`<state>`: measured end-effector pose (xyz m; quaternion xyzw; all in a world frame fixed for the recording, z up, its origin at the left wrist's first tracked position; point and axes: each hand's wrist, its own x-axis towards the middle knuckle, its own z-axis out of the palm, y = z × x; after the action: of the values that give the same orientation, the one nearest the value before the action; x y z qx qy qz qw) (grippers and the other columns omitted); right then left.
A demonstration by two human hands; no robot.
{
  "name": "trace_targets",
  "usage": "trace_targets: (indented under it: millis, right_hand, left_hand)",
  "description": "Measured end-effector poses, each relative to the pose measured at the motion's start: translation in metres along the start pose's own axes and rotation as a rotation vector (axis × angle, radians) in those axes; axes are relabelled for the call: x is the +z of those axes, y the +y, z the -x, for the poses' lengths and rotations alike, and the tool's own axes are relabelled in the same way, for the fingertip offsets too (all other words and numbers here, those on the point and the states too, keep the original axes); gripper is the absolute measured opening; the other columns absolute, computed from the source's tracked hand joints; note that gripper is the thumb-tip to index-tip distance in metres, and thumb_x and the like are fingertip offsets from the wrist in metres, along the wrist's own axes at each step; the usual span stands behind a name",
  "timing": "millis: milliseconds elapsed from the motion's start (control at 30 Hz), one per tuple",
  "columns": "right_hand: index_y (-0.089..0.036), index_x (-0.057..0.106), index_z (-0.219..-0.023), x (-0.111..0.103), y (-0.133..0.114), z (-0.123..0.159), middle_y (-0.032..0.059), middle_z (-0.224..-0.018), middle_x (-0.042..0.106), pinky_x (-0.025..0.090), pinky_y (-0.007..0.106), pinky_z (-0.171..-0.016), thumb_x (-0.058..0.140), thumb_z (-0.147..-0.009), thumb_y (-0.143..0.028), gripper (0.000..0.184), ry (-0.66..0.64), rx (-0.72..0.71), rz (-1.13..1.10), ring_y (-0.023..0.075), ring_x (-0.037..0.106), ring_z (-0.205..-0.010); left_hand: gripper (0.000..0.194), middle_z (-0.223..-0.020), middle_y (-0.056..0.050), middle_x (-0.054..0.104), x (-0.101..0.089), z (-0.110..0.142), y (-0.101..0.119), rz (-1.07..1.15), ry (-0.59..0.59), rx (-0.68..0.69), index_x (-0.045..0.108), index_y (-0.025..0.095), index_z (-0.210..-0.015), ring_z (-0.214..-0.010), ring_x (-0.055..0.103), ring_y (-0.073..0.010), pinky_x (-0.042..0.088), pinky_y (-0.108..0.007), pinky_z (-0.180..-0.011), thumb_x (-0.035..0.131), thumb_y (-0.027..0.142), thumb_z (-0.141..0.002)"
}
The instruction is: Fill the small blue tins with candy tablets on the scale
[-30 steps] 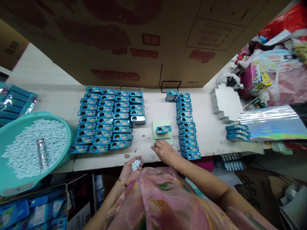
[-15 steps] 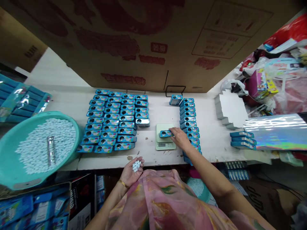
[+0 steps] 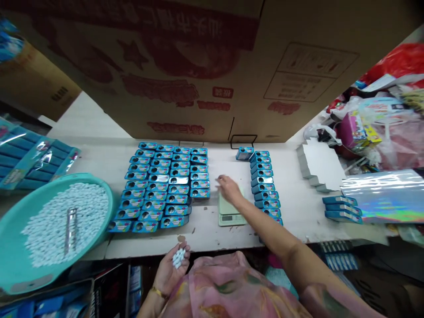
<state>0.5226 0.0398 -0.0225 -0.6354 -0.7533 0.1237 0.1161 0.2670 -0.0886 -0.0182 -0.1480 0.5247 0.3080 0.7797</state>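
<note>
My left hand [image 3: 170, 267] is cupped palm up near the table's front edge, holding a small heap of pale blue candies [image 3: 179, 258]. My right hand [image 3: 229, 190] reaches over the pale green kitchen scale [image 3: 228, 207], fingers bent and slightly apart, with nothing visible in them. No box shows on the scale, though the hand and forearm cover part of it. Just left of my fingertips is a column of small blue boxes [image 3: 200, 193], each with a dark round spot on top. Another row of blue boxes [image 3: 265, 187] runs to the right, partly behind my forearm.
A turquoise basin [image 3: 111, 207] of the same candies stands left, with a metallic cylinder [image 3: 70, 229] lying in it. A big cardboard carton [image 3: 212, 119] walls off the back. White card stacks [image 3: 321, 165] and a shiny silver sheet [image 3: 380, 194] lie right.
The blue box in my right hand has left the scale; the nearest column on the left is one box longer. My right hand has moved left, now without the box. The view has tilted up.
</note>
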Motion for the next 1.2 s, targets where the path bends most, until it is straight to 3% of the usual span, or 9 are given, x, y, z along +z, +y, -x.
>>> trace_targets:
  millis: [100, 200, 333, 433, 733, 967, 1033, 1100, 1200]
  right_hand:
    - [-0.010, 0.049, -0.108, -0.032, 0.068, -0.024, 0.0141, -0.112, 0.047, 0.035, 0.031, -0.082, 0.043, -0.080, -0.016, 0.029, 0.154, 0.190, 0.104, 0.0191, 0.043, -0.100]
    - [-0.006, 0.045, -0.111, -0.051, 0.121, -0.057, 0.0217, -0.117, 0.040, 0.031, 0.039, -0.084, 0.042, -0.079, -0.015, 0.033, 0.179, 0.248, 0.119, 0.0242, 0.037, -0.108]
    - [-0.013, 0.051, -0.102, -0.049, 0.138, -0.076, 0.0174, -0.103, 0.050, 0.032, 0.041, -0.079, 0.039, -0.081, -0.016, 0.024, 0.141, 0.297, 0.161, 0.0240, 0.044, -0.103]
    - [-0.013, 0.050, -0.104, -0.050, 0.116, -0.055, 0.0156, -0.095, 0.051, 0.034, 0.039, -0.075, 0.035, -0.083, -0.019, 0.026, 0.110, 0.172, 0.230, 0.0238, 0.048, -0.095]
    - [-0.013, 0.037, -0.121, -0.045, 0.014, 0.074, 0.0122, -0.099, 0.052, 0.036, 0.033, -0.073, 0.048, -0.078, -0.023, 0.045, -0.154, -0.094, 0.243, 0.0225, 0.045, -0.088]
    - [-0.015, 0.040, -0.116, -0.016, -0.051, 0.113, 0.0117, -0.112, 0.047, 0.035, 0.037, -0.079, 0.048, -0.079, -0.031, 0.041, -0.086, -0.139, 0.077, 0.0225, 0.042, -0.096]
    - [-0.017, 0.041, -0.114, -0.004, -0.080, 0.122, 0.0099, -0.103, 0.051, 0.040, 0.033, -0.069, 0.046, -0.080, -0.031, 0.038, -0.177, -0.281, -0.009, 0.0192, 0.045, -0.085]
    - [-0.016, 0.041, -0.112, 0.007, -0.103, 0.130, 0.0088, -0.099, 0.051, 0.041, 0.032, -0.064, 0.045, -0.080, -0.026, 0.034, -0.228, -0.306, -0.012, 0.0191, 0.045, -0.083]
    - [-0.014, 0.041, -0.109, 0.016, -0.116, 0.138, 0.0082, -0.097, 0.051, 0.043, 0.031, -0.065, 0.044, -0.079, -0.018, 0.030, -0.244, -0.329, 0.011, 0.0188, 0.045, -0.086]
  left_hand:
    - [0.013, -0.065, -0.005, 0.056, -0.003, 0.001, 0.000, 0.010, 0.018, 0.029, 0.053, 0.011, -0.078, -0.049, 0.051, -0.0078, 0.038, -0.017, -0.038, 0.040, 0.013, -0.078]
    - [0.013, -0.065, -0.005, 0.056, -0.001, 0.002, -0.003, 0.044, 0.039, 0.054, 0.053, 0.012, -0.077, -0.049, 0.051, -0.0084, 0.039, -0.018, -0.038, 0.040, 0.012, -0.078]
    - [0.013, -0.063, -0.005, 0.056, 0.003, 0.004, -0.008, 0.081, 0.034, 0.061, 0.054, 0.011, -0.075, -0.047, 0.051, -0.0075, 0.038, -0.017, -0.037, 0.041, 0.013, -0.077]
    - [0.013, -0.062, -0.006, 0.057, 0.006, 0.002, -0.010, 0.069, 0.033, 0.044, 0.055, 0.011, -0.074, -0.047, 0.052, -0.0083, 0.039, -0.017, -0.037, 0.042, 0.013, -0.077]
    - [0.016, -0.074, -0.012, 0.063, 0.046, -0.004, -0.010, 0.011, -0.071, -0.006, 0.058, 0.007, -0.077, -0.064, 0.061, -0.0147, 0.051, -0.024, -0.056, 0.042, 0.010, -0.076]
    - [0.018, -0.081, -0.012, 0.064, 0.053, -0.005, -0.023, -0.024, -0.186, 0.001, 0.059, 0.007, -0.084, -0.077, 0.061, -0.0170, 0.050, -0.028, -0.066, 0.042, 0.014, -0.078]
    - [0.022, -0.078, -0.008, 0.064, 0.049, -0.005, -0.026, -0.037, -0.214, -0.039, 0.058, 0.010, -0.091, -0.067, 0.061, -0.0135, 0.050, -0.024, -0.058, 0.040, 0.016, -0.080]
    - [0.027, -0.076, -0.005, 0.064, 0.043, -0.005, -0.029, -0.048, -0.229, -0.065, 0.055, 0.012, -0.100, -0.060, 0.059, -0.0107, 0.048, -0.022, -0.053, 0.037, 0.020, -0.081]
    - [0.033, -0.083, -0.007, 0.063, 0.036, -0.005, -0.032, -0.049, -0.235, -0.058, 0.050, 0.013, -0.110, -0.070, 0.060, -0.0122, 0.049, -0.023, -0.063, 0.033, 0.022, -0.083]
